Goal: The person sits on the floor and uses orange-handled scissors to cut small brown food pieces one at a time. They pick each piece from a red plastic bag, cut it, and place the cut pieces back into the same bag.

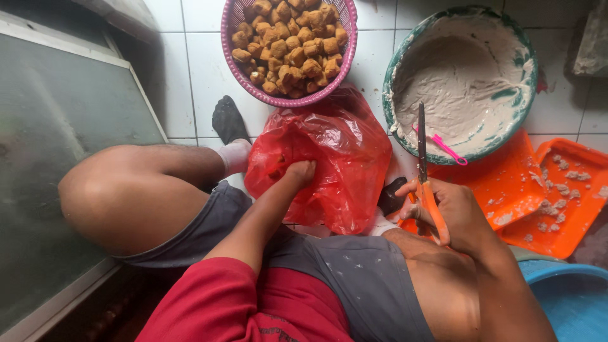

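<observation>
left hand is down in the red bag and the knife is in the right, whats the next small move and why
Probably lift the left hand out of the red plastic bag with one piece. It is reaching into the bag, its fingers hidden, while the right hand holds the orange-handled knife idle, blade pointing up toward the bowl of pale paste.

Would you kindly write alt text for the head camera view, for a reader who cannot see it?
Seated on a tiled floor, a person reaches the left hand into a red plastic bag while the right hand holds an orange-handled knife. Ahead sit a pink basket of fried tofu puffs, a bowl of pale paste and orange trays.
</observation>
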